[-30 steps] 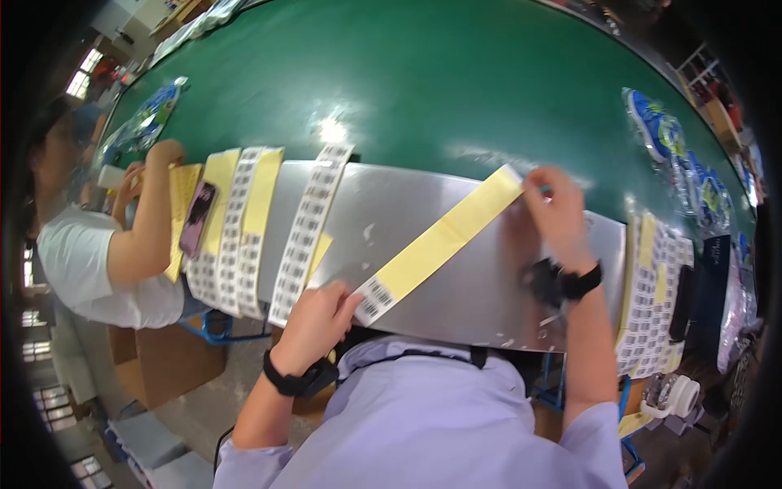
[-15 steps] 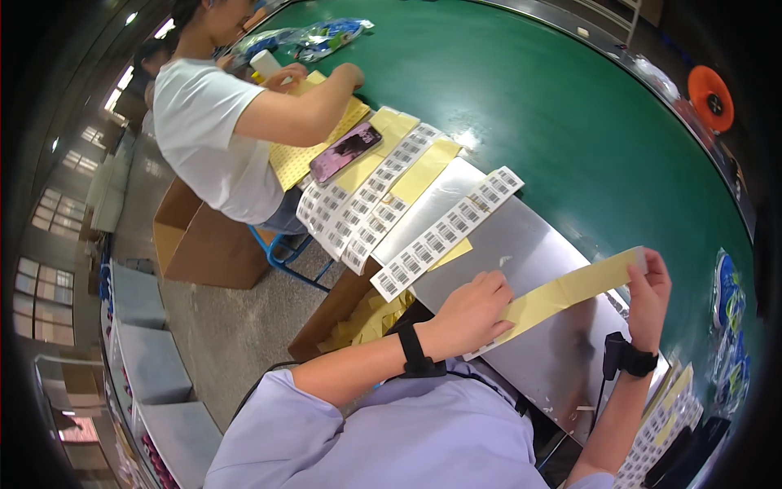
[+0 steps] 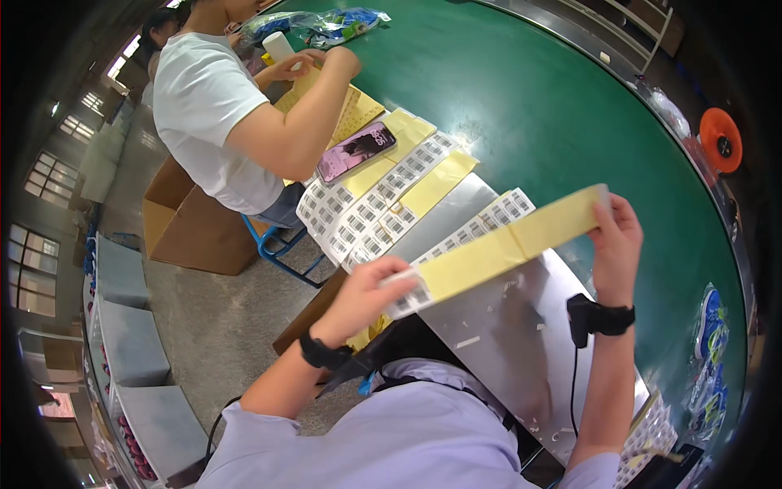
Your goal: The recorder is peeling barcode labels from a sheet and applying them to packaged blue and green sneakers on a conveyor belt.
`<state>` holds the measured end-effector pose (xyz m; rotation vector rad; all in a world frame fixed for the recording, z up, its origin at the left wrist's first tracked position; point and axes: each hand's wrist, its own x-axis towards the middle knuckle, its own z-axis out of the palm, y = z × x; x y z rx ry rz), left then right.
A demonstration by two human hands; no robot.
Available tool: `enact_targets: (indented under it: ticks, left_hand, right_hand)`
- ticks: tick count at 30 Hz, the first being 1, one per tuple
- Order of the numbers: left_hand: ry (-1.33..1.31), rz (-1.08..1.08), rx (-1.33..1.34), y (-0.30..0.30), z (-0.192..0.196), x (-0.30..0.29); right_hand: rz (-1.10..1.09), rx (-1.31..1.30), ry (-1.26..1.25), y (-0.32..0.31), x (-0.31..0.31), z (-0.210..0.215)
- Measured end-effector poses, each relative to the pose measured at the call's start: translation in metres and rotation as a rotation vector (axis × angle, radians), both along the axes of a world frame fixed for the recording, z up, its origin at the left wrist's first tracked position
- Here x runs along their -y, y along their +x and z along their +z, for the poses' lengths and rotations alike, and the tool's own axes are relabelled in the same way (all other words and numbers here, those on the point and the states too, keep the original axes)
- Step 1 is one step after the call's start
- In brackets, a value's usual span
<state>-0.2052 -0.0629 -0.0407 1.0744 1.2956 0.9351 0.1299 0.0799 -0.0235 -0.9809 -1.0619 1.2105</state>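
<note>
I hold a long yellow backing strip [image 3: 505,244] with white labels at its near end stretched between both hands above a shiny metal plate [image 3: 505,326]. My left hand [image 3: 362,293] pinches the label end. My right hand [image 3: 617,244] grips the far yellow end. Both wrists wear black bands. More label strips [image 3: 383,208], white labels on yellow backing, lie side by side on the plate's left part.
A co-worker in a white shirt [image 3: 208,114] sits to the left, hands on yellow sheets, with a phone [image 3: 355,151] beside them. The green table [image 3: 529,98] curves beyond. Cardboard boxes [image 3: 191,228] stand on the floor. An orange reel [image 3: 720,138] sits far right.
The view has swung left, bringing the co-worker and the floor into sight. I still hold the strip taut between both hands, now closer and higher in view.
</note>
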Motion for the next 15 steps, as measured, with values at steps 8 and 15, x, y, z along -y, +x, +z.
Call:
enact_targets:
  ticks: [8,15]
  left_hand:
    - [0.114,0.297,-0.414,-0.039,-0.036,0.007]
    - [0.203,0.254,-0.655,-0.048,-0.038,0.01]
  right_hand:
    - [0.176,0.66,0.052,-0.083,-0.039,-0.018]
    - [0.381,0.897,0.338,-0.097,0.019,-0.027]
